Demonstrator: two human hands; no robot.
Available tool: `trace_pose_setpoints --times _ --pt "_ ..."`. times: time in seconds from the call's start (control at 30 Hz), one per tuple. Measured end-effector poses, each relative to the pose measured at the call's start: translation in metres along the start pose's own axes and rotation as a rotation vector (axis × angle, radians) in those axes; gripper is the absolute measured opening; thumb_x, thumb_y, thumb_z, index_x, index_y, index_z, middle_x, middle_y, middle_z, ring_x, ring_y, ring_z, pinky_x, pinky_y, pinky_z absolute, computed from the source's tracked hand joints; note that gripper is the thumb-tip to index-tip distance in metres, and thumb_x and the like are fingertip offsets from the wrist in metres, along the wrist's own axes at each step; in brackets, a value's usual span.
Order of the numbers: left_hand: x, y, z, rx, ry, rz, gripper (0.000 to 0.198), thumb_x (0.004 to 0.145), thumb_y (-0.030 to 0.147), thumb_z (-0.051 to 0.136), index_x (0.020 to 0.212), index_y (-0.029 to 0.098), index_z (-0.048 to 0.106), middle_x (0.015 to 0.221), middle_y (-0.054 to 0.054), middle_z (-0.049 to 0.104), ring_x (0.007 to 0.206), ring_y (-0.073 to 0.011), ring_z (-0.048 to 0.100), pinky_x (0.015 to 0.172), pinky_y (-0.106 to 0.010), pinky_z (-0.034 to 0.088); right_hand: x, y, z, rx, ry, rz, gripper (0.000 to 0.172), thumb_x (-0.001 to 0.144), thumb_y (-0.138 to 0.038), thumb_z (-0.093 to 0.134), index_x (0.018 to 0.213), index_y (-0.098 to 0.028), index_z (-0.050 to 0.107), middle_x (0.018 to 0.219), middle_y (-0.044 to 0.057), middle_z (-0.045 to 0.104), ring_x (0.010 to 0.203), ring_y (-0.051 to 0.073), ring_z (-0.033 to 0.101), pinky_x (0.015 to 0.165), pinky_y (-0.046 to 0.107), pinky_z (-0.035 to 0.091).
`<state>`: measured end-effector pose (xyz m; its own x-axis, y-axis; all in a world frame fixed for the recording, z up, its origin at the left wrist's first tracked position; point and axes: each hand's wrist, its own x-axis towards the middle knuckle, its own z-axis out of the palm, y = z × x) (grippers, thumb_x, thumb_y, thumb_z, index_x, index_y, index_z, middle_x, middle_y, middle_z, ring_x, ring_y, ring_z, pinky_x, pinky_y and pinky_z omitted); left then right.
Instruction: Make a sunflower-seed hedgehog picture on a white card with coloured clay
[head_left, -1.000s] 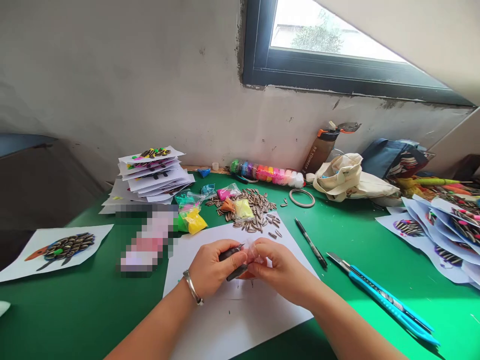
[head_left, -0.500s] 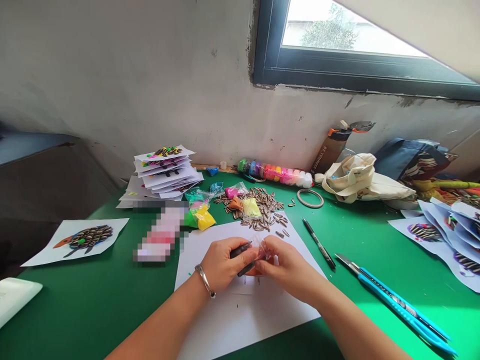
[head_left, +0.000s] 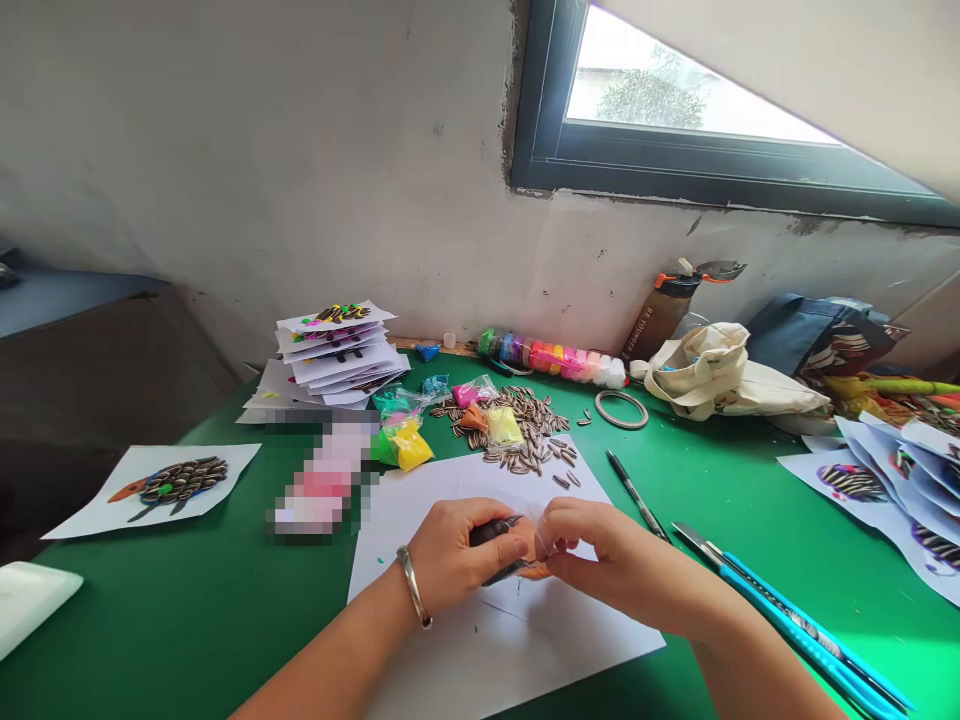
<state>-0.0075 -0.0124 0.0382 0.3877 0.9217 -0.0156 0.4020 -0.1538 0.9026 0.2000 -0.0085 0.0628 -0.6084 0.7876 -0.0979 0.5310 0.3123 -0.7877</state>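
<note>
Over a white paper sheet (head_left: 480,650) on a green tabletop (head_left: 712,640): two hands closed together around a scrap of clear plastic film (head_left: 541,525).

Left hand (head_left: 465,555), bangle (head_left: 412,585) on the wrist, curled shut around a dark slender tool (head_left: 491,532), its exact kind hidden by the fingers; right hand (head_left: 622,550) nearly closed, fingertips pinching the film just above a partly hidden orange lump (head_left: 534,572), likely clay. Past the hands, striped sunflower seeds (head_left: 517,420) and a yellow clay packet (head_left: 405,445); to the right, a black pen (head_left: 636,497) and a blue-handled cutter (head_left: 795,620). Likely risks: film slipping from a weak pinch, or the tool's tip tearing it under too much pressure.
</note>
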Motion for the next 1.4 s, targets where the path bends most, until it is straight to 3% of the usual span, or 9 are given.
trace_pose_setpoints --times 0.2,0.4,0.5,0.67,0.8,0.93,1.4 --pt "0.0 0.001 -0.001 -0.018 0.009 -0.024 0.02 0.078 0.037 0.06 0.083 0.021 0.07 0.074 0.003 0.066 0.069 -0.0128 0.055 0.063 -0.02 0.041 0.001 0.0 0.002 0.026 -0.009 0.092 0.011 0.085 -0.02 0.049 0.077 -0.023 0.057 0.08 -0.004 0.061 0.074 0.011 0.052 0.065 0.022 0.04" --pt "0.004 -0.005 -0.003 0.017 0.065 -0.065 0.03 0.078 0.046 0.058 0.087 0.019 0.069 0.075 0.001 0.066 0.071 -0.0156 0.056 0.065 -0.023 0.044 0.006 0.008 0.004 0.099 0.091 0.148 0.008 0.08 -0.024 0.057 0.074 -0.02 0.053 0.07 -0.004 0.055 0.067 0.011 0.046 0.059 0.023 0.035" --pt "0.006 -0.008 -0.003 0.013 0.103 -0.098 0.035 0.077 0.05 0.057 0.087 0.02 0.07 0.079 0.0 0.068 0.075 -0.0174 0.059 0.068 -0.024 0.046 0.012 0.016 0.003 0.322 0.125 0.167 0.011 0.077 -0.024 0.062 0.074 -0.019 0.053 0.067 -0.004 0.049 0.063 0.01 0.043 0.055 0.023 0.033" --pt "0.011 -0.014 -0.01 0.0 0.201 -0.148 0.039 0.074 0.054 0.058 0.089 0.02 0.07 0.087 -0.002 0.07 0.081 -0.0201 0.062 0.072 -0.027 0.048 0.02 0.028 0.0 0.78 0.172 0.144 0.017 0.074 -0.024 0.067 0.075 -0.017 0.052 0.063 -0.003 0.054 0.062 0.012 0.053 0.06 0.026 0.039" --pt "0.015 -0.021 -0.022 0.025 0.36 -0.196 0.043 0.074 0.057 0.055 0.088 0.019 0.07 0.083 -0.001 0.07 0.077 -0.02 0.061 0.067 -0.026 0.047 0.019 0.03 -0.005 0.926 0.211 0.143 0.018 0.074 -0.025 0.07 0.076 -0.016 0.054 0.066 -0.001 0.059 0.062 0.012 0.056 0.06 0.025 0.04" --pt "0.019 -0.028 -0.03 0.109 0.445 -0.241 0.045 0.075 0.06 0.052 0.083 0.02 0.069 0.075 0.001 0.068 0.072 -0.0186 0.06 0.063 -0.025 0.044 0.018 0.032 -0.006 1.034 0.205 0.172 0.02 0.077 -0.032 0.069 0.078 -0.016 0.057 0.072 0.003 0.064 0.061 0.012 0.057 0.061 0.026 0.041" --pt "0.02 -0.029 -0.031 0.089 0.44 -0.24 0.043 0.076 0.058 0.053 0.083 0.019 0.07 0.076 0.0 0.068 0.073 -0.0186 0.059 0.062 -0.023 0.044 0.018 0.028 -0.007 1.163 0.197 0.202 0.031 0.08 -0.044 0.063 0.082 -0.013 0.063 0.085 0.01 0.068 0.069 0.014 0.062 0.07 0.028 0.048"
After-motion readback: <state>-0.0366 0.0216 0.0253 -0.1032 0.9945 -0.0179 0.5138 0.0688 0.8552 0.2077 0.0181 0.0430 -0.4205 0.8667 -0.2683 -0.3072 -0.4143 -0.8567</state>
